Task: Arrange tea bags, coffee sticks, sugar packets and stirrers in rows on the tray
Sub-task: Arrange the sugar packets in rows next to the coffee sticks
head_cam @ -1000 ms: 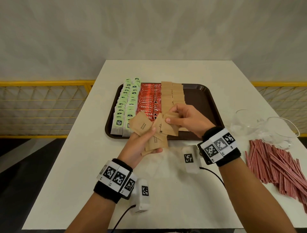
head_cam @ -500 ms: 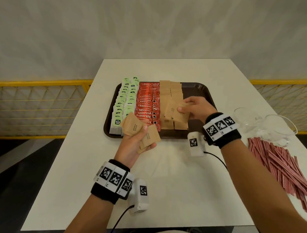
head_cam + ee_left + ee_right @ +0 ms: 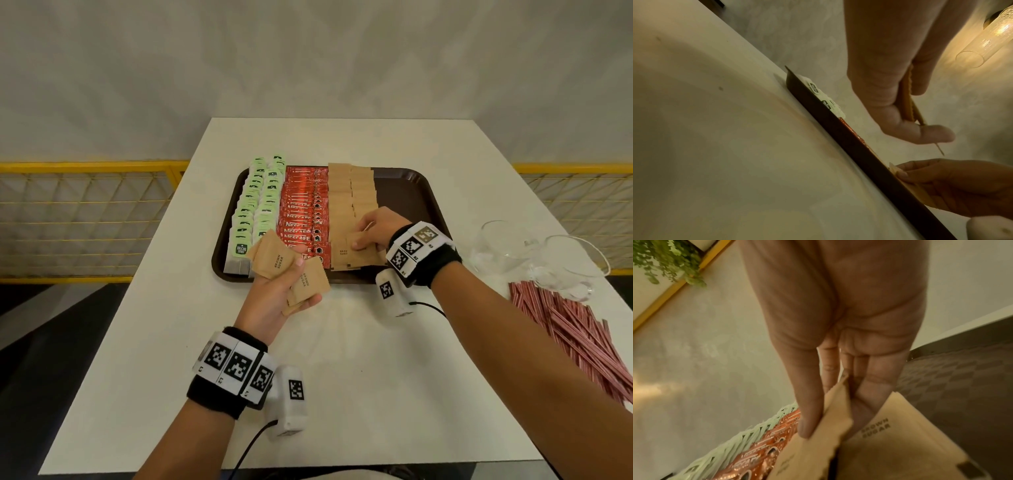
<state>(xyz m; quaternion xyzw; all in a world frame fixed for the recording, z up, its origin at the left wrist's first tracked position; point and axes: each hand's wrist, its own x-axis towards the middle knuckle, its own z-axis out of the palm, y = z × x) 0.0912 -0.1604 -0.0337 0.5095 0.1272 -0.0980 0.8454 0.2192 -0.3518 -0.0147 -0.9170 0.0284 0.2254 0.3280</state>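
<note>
A dark brown tray [image 3: 421, 192] holds rows of green tea bags [image 3: 255, 212], red coffee sticks [image 3: 303, 212] and brown sugar packets [image 3: 349, 198]. My left hand [image 3: 277, 284] hovers at the tray's near edge and grips a small fan of brown sugar packets [image 3: 274, 262], also seen edge-on as sugar packets [image 3: 907, 100]. My right hand [image 3: 373, 229] pinches one brown sugar packet [image 3: 356, 251] low over the near end of the sugar rows; the wrist view shows this packet [image 3: 818, 443] between thumb and fingers. Red-striped stirrers [image 3: 575, 329] lie in a loose pile on the table, right.
Two clear glass cups [image 3: 534, 260] lie tipped at the right, beside the stirrers. The white table [image 3: 342, 377] has a yellow mesh railing [image 3: 85, 219] beyond its left and right edges. The tray's right part [image 3: 404, 195] shows bare brown surface.
My right hand has drawn one sugar packet away from the left hand's bundle and carried it right and down onto the near end of the sugar rows. The left hand has shifted little.
</note>
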